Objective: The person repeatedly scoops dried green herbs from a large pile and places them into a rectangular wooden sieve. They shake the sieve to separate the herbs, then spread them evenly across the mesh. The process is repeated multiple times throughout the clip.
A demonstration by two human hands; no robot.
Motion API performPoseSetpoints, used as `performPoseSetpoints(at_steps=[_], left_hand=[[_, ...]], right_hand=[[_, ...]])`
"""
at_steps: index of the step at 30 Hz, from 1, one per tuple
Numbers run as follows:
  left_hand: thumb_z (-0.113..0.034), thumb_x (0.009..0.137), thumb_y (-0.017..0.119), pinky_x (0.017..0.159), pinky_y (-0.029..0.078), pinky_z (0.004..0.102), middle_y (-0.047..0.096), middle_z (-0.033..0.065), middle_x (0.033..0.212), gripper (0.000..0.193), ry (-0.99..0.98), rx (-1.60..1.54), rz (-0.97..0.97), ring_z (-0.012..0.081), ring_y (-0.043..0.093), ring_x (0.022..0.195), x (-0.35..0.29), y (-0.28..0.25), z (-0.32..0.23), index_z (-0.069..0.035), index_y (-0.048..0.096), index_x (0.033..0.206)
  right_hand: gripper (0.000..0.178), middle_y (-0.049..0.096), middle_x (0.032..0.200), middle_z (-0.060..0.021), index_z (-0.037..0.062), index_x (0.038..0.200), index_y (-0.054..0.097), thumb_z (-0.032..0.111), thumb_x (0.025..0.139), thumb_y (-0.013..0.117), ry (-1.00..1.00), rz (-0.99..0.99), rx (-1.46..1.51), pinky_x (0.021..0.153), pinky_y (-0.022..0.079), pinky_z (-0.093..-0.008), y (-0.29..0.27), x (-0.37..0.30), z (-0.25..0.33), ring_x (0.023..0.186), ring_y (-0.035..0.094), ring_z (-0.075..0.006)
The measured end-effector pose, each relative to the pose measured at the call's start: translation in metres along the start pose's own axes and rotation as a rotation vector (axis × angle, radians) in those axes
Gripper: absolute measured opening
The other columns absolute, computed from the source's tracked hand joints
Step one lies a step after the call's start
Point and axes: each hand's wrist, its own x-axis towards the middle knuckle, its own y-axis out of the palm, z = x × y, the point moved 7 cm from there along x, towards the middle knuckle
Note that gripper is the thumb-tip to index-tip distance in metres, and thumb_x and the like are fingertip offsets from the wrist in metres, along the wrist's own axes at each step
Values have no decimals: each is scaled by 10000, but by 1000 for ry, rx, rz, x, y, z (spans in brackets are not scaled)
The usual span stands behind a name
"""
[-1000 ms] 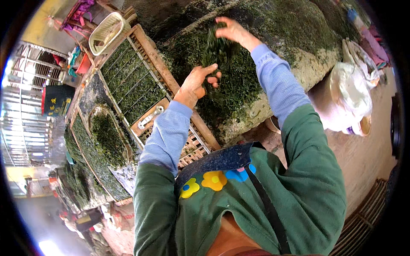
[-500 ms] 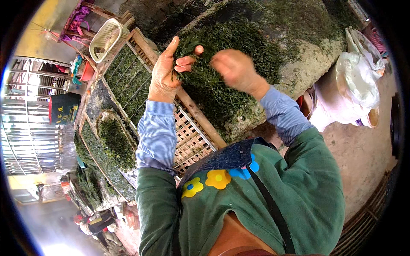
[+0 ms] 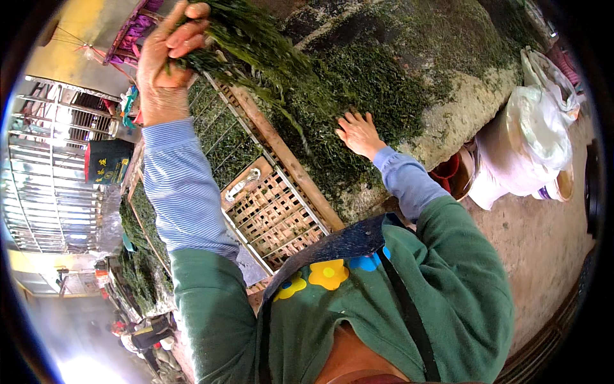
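Note:
My left hand (image 3: 167,61) is raised at the upper left, its fingers closed around a bunch of long, dark green leafy strands (image 3: 256,48). The strands stretch from that hand to the right and downward, over the pile; their motion blurs them. My right hand (image 3: 359,134) lies palm down with fingers spread on the edge of a broad heap of the same greens (image 3: 374,80), holding nothing that shows. Below the left hand, a wooden-framed rack (image 3: 291,166) has metal rods and a woven slatted base (image 3: 275,221), part of it covered with greens.
Pale stone (image 3: 460,112) borders the heap on the right. Beyond it stand a white plastic sack (image 3: 524,144) and a red bucket (image 3: 448,169). More greens (image 3: 137,249) lie on the left side, near a dark bag (image 3: 105,161) and a barred window. A person (image 3: 144,336) is at the lower left.
My left hand has risen up and to the left, drawing out the strands. My right hand has lowered onto the heap, its fingers now spread. More of the woven base shows.

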Motion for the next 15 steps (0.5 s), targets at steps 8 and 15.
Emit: performPoseSetpoints(at_steps=[8, 15], left_hand=[[-134, 947, 476, 352, 266, 150, 563, 76, 790, 227, 87, 441, -225, 12, 318, 443, -9, -38, 56, 75, 492, 1033], [-108, 949, 456, 344, 281, 140, 588, 100, 871, 275, 78, 323, -167, 6, 312, 444, -15, -29, 72, 101, 467, 1127]], right_hand=[[162, 615, 907, -105, 43, 867, 574, 158, 753, 574, -387, 123, -114, 551, 533, -413, -95, -3, 40, 700, 635, -271], [281, 608, 961, -137, 11, 1060, 521, 180, 836, 531, -568, -822, 50, 735, 503, -438, -201, -19, 138, 779, 625, -286]])
